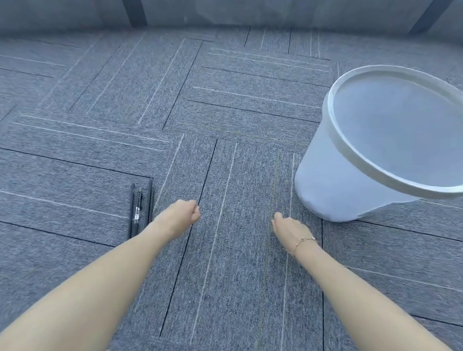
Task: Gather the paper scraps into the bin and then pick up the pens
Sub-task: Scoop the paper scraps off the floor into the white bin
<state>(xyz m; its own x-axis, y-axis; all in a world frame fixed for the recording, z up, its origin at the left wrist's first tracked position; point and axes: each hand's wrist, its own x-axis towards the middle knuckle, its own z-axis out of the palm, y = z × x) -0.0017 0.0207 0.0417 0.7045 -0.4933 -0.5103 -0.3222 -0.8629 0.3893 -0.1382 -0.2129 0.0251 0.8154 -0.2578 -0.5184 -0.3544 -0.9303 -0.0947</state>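
Left hand [180, 215] hovers low over the grey carpet tiles [92, 127], fingers curled under, holding nothing visible; right hand [287, 227], wearing a bracelet [302, 242], likewise curled and empty; black pens [141, 208] lie together just beside the left wrist; white bin [356, 176] stands at right.

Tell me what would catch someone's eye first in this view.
The big pale bin stands out at the right on the grey carpet. Two bare arms reach forward, the left hand and right hand curled above the floor. A bundle of black pens lies just left of the left hand.
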